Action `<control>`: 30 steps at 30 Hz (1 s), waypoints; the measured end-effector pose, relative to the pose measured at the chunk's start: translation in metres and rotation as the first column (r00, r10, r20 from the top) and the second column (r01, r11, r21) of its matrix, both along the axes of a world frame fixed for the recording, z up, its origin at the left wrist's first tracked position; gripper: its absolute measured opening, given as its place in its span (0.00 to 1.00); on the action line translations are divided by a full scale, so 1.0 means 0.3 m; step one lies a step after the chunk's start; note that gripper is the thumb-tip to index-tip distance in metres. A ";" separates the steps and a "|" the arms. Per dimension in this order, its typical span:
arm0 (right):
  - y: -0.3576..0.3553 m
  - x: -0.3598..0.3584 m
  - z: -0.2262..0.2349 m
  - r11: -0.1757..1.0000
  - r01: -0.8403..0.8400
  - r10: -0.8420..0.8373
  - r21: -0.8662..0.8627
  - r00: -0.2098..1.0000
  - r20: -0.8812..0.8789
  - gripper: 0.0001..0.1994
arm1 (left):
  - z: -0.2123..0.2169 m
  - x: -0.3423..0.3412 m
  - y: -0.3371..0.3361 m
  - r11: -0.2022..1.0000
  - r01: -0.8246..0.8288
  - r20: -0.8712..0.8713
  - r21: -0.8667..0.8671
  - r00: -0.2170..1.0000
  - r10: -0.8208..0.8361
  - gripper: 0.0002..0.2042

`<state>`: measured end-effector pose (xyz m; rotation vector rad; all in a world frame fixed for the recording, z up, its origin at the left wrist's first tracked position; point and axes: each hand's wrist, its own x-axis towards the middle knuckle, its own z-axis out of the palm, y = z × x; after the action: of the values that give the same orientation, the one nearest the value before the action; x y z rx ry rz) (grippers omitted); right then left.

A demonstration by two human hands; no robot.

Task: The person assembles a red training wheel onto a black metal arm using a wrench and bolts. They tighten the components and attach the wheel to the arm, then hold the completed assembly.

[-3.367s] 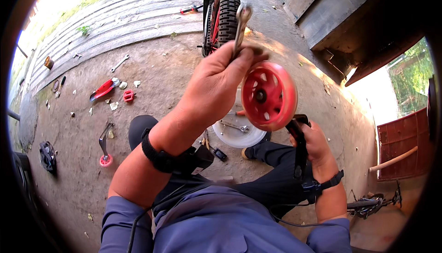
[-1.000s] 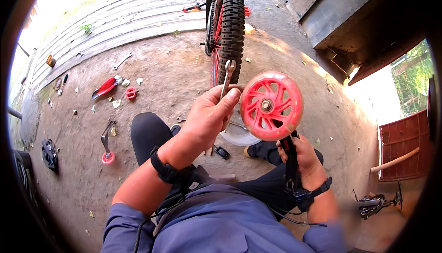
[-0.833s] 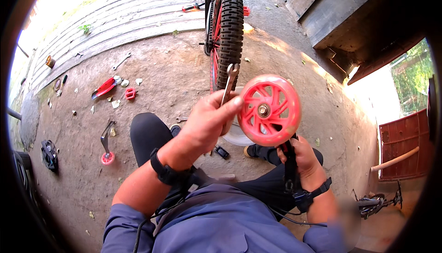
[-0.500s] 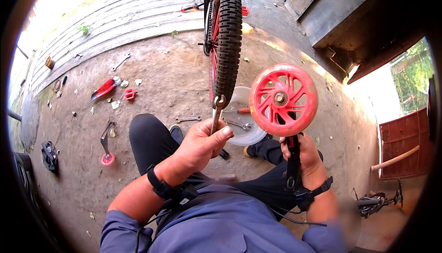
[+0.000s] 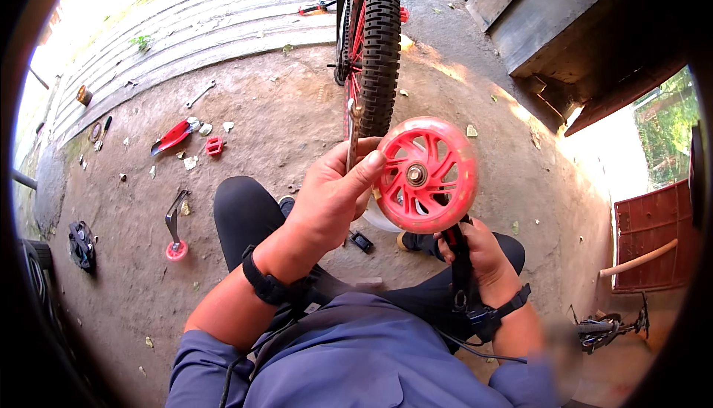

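Note:
I sit on a dirt floor with my legs out in front. My right hand (image 5: 475,248) grips a black bracket arm (image 5: 457,248) that carries a pink-red spoked training wheel (image 5: 425,174), held upright before me. My left hand (image 5: 330,196) is closed on a metal wrench (image 5: 352,137) that points upward, right beside the wheel's left rim, thumb touching the rim. Both wrists wear black straps. A bicycle's knobby rear tyre (image 5: 377,44) with red rim stands just beyond my hands.
A second bracket with a small pink wheel (image 5: 175,230) lies on the ground at left. Farther left lie a red part (image 5: 172,135), a red pedal (image 5: 215,145), a spanner (image 5: 200,94) and scraps. A white bowl-like dish (image 5: 380,219) sits behind the wheel. A red gate (image 5: 653,233) stands at right.
My left hand with the wrench dropped toward my lap, then rose back beside the wheel. The wheel moved slightly left and lower.

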<state>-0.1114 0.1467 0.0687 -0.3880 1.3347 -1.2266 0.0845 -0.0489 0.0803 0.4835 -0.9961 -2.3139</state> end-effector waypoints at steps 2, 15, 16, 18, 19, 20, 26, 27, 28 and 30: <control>-0.006 0.006 -0.005 1.000 0.010 -0.010 -0.011 1.000 -0.010 0.16 | 0.008 0.002 0.002 1.000 0.014 -0.006 -0.017 1.000 -0.014 0.20; -0.001 -0.032 -0.036 0.998 0.051 -0.053 -0.039 0.998 -0.039 0.18 | -0.097 0.093 0.060 0.981 0.145 0.057 0.130 0.987 -0.153 0.09; -0.003 -0.031 -0.025 0.998 0.051 -0.052 -0.032 0.998 -0.027 0.17 | -0.099 0.091 0.059 0.982 0.138 0.048 0.132 0.988 -0.145 0.09; -0.001 -0.030 -0.025 0.998 0.059 -0.060 -0.028 0.998 -0.027 0.17 | -0.099 0.087 0.059 0.983 0.126 0.041 0.131 0.990 -0.133 0.09; 0.002 -0.031 -0.036 0.997 0.066 -0.068 -0.034 0.997 -0.037 0.18 | -0.096 0.086 0.058 0.984 0.122 0.043 0.126 0.991 -0.128 0.09; 0.005 -0.032 -0.044 0.997 0.074 -0.075 -0.039 0.996 -0.047 0.19 | -0.094 0.086 0.059 0.986 0.117 0.044 0.122 0.991 -0.124 0.09; 0.012 -0.043 -0.059 0.994 0.102 -0.105 -0.046 0.993 -0.057 0.19 | -0.104 0.088 0.059 0.984 0.104 0.056 0.145 0.992 -0.113 0.09; 0.011 -0.043 -0.057 0.994 0.099 -0.102 -0.049 0.993 -0.062 0.19 | -0.102 0.088 0.059 0.984 0.100 0.062 0.144 0.992 -0.110 0.09; 0.007 -0.041 -0.056 0.994 0.095 -0.099 -0.051 0.993 -0.064 0.19 | -0.097 0.089 0.060 0.985 0.095 0.071 0.144 0.992 -0.106 0.09; 0.007 -0.043 -0.059 0.995 0.088 -0.091 -0.050 0.993 -0.073 0.19 | -0.095 0.087 0.063 0.989 0.077 0.088 0.125 0.992 -0.088 0.10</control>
<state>-0.1244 0.1487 0.0510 -0.4149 1.4027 -1.3306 0.1105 -0.0298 0.0517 0.6146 -0.9380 -2.4560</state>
